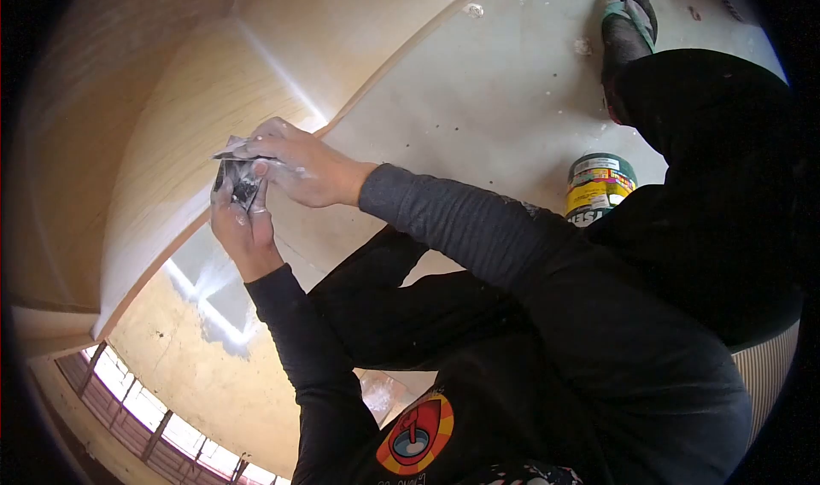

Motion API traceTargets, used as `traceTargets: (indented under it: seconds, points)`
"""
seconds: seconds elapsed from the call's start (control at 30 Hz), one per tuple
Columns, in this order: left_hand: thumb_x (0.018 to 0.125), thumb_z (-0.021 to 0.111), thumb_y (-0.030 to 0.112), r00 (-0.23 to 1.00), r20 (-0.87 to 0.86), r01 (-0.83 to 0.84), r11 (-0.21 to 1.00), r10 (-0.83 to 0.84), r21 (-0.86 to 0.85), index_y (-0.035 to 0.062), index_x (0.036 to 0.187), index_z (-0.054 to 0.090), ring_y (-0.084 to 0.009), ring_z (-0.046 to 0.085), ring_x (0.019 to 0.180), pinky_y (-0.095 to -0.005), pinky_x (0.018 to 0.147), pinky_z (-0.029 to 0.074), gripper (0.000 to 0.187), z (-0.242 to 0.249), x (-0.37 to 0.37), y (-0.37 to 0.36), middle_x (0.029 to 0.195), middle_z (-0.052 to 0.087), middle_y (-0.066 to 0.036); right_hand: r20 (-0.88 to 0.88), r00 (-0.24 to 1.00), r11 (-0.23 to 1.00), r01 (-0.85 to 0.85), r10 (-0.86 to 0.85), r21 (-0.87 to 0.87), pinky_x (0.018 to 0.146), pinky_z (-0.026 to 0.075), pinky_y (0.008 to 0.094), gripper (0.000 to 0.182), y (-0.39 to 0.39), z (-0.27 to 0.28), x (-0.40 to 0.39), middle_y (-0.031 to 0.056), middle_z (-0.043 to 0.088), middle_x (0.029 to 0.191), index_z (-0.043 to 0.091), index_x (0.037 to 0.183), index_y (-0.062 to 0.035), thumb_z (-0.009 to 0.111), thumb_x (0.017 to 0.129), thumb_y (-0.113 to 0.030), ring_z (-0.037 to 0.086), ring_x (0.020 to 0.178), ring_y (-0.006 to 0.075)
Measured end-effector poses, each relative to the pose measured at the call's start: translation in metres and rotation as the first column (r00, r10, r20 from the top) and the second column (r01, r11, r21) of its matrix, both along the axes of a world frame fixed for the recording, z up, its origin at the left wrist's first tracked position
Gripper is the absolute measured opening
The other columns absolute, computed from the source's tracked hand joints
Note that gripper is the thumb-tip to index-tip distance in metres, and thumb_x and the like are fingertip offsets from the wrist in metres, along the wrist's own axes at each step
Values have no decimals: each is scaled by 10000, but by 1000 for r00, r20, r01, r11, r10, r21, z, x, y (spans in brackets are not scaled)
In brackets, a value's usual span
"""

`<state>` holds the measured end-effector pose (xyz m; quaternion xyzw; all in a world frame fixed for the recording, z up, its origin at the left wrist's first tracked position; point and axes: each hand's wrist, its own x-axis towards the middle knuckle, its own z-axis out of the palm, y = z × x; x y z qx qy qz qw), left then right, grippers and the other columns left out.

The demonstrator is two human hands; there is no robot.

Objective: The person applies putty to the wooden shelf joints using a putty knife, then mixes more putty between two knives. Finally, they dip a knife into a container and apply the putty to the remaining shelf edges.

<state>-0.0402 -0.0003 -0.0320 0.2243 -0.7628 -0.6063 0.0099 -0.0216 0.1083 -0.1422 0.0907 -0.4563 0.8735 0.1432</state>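
Both of my hands meet at the left, close to the pale wooden panel (184, 122). My left hand (243, 229) is closed on a piece of dark, white-dusted sandpaper (242, 184), gripping it from below with thumb and fingers. My right hand (299, 165) is closed over the upper part of the same piece, and a folded grey edge sticks out to the left past its fingertips. White powder coats the fingers and the back of the right hand. Part of the sheet is hidden by the fingers.
A paint bucket (600, 186) with a yellow label stands on the speckled grey floor (478, 101) by my right leg. My foot in a sandal (630, 15) rests at the top right. Grey patches (226, 306) mark the yellowish surface at lower left.
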Motion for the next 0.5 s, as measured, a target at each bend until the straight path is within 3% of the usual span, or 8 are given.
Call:
traceTargets:
  seconds: [0.13, 0.23, 0.3, 0.37, 0.43, 0.47, 0.5]
  points:
    - [937, 461, 41, 997, 1, -80, 994, 80, -81, -35, 1228, 531, -294, 637, 1057, -454, 853, 574, 309, 2, 0, -4, 1184, 609, -175, 67, 996, 991, -72, 65, 114, 962, 448, 398, 308, -5, -15, 15, 164, 533, 1185, 608, 1263, -101, 579, 965, -175, 540, 1076, 345]
    - [926, 502, 56, 995, -75, -67, 991, 59, -118, -9, 1204, 543, -283, 636, 1042, -438, 843, 568, 289, 1, 2, 2, 1170, 612, -159, 76, 994, 981, -85, 73, 176, 955, 451, 413, 316, -2, -43, 15, 167, 527, 1210, 613, 1268, -114, 577, 962, -187, 545, 1081, 348]
    - [930, 519, 65, 992, -127, -2, 986, -19, -167, -10, 1195, 546, -273, 629, 1028, -411, 860, 547, 277, 2, 3, 6, 1159, 613, -151, 17, 976, 844, -195, 216, 499, 959, 449, 420, 319, 11, -70, 14, 165, 552, 1196, 622, 1266, -119, 566, 965, -209, 544, 1105, 344]
    - [933, 535, 74, 979, -180, 55, 970, -99, -238, -11, 1185, 550, -263, 623, 1014, -383, 877, 526, 266, 8, 1, 3, 1149, 613, -144, -4, 988, 898, -139, 155, 417, 947, 453, 424, 318, 13, -83, 10, 164, 575, 1151, 632, 1247, -130, 563, 954, -231, 553, 1085, 352]
    - [946, 542, 71, 945, -132, 131, 714, -300, -688, -26, 1184, 540, -239, 590, 1025, -332, 923, 467, 257, 5, 4, -7, 1136, 610, -136, -34, 992, 942, -106, 123, 317, 935, 458, 428, 317, 14, -84, 1, 163, 597, 1107, 643, 1229, -141, 559, 944, -254, 562, 1066, 359]
    - [963, 537, 78, 940, -58, 176, 623, -337, -763, -32, 1192, 537, -223, 558, 1047, -316, 950, 424, 254, 7, 4, -13, 1132, 606, -139, -58, 996, 928, -46, 72, 370, 956, 448, 428, 315, 22, -80, -5, 153, 607, 1133, 640, 1239, -139, 564, 947, -231, 560, 1091, 349]
    - [963, 537, 78, 944, -62, 161, 615, -325, -772, -32, 1192, 537, -223, 558, 1047, -316, 950, 424, 254, 10, 3, -15, 1132, 606, -139, -78, 997, 906, 18, 17, 424, 976, 439, 427, 315, 26, -71, -11, 143, 616, 1158, 637, 1250, -136, 569, 951, -209, 557, 1117, 339]
